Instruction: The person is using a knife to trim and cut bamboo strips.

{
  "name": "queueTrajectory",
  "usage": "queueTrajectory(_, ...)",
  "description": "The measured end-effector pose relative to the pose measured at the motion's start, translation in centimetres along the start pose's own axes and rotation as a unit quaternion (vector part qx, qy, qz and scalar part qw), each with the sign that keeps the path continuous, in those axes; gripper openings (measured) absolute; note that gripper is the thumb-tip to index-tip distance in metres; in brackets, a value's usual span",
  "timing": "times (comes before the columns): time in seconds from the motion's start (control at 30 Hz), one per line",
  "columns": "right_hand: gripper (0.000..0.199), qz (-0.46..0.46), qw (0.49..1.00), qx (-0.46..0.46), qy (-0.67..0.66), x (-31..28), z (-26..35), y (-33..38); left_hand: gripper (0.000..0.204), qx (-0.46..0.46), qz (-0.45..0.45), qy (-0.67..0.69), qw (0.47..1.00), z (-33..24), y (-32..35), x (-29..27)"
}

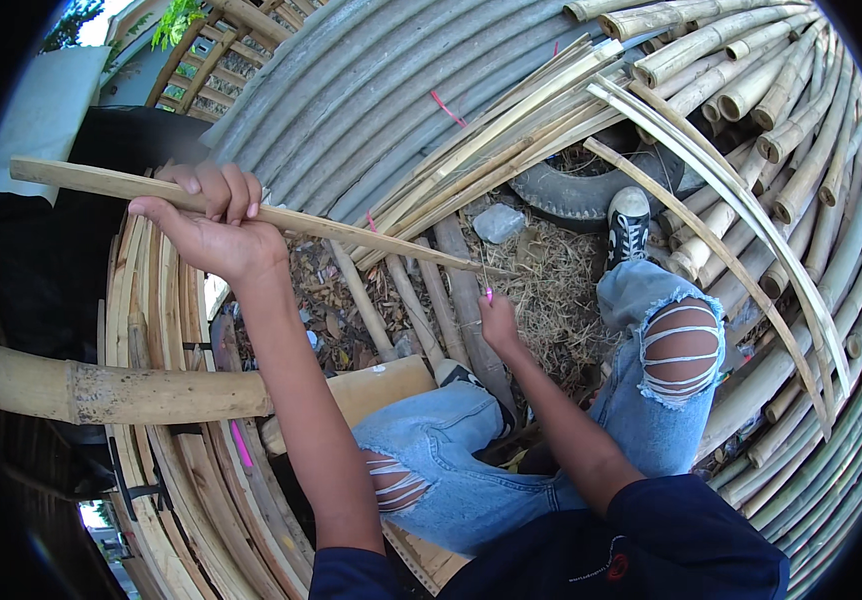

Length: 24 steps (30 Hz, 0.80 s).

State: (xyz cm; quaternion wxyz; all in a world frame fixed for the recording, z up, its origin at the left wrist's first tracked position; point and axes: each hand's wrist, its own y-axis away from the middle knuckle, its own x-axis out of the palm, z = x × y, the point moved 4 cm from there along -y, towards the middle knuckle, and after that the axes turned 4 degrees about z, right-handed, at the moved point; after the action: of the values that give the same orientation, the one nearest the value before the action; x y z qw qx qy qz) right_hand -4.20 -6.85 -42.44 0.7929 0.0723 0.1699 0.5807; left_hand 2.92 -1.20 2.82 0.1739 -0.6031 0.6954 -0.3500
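Observation:
A long, flat bamboo slat [371, 240] slants across the view, its near end at the upper left and its tip over the dry straw. My left hand [213, 220] is closed round it, palm up, with the fingers curled over the top and the thumb along its side. Just below the slat's far tip is my right hand [498, 325], its fingers closed on a small thing with a pink end [489, 296]. What that thing is, I cannot make out. The hand seems apart from the slat.
Split bamboo strips [511, 135] lie beside corrugated sheets [351, 90]. An old tyre [591, 190] rests near my shoe [629, 222]. Bamboo poles [731, 230] are stacked at the right. At the left, a thick bamboo pole [141, 396] crosses stacked wooden slats [211, 470].

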Motion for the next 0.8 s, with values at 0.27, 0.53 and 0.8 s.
queueTrajectory(0.27,0.034,0.034,0.999,0.007,-0.008,-0.2,-1.6,-2.4,0.052,-0.039,0.035,0.015,0.999,0.8,-1.9,-0.7)
queueTrajectory(0.53,0.047,0.028,0.998,0.044,0.047,-1.3,-5.4,-5.2,0.084,-0.161,0.197,0.070,0.965,8.1,2.4,-2.5)
queueTrajectory(0.8,0.062,0.048,0.997,0.030,-0.047,-1.0,1.8,-1.2,0.055,-0.168,0.003,0.156,0.973,9.0,5.8,-5.8)
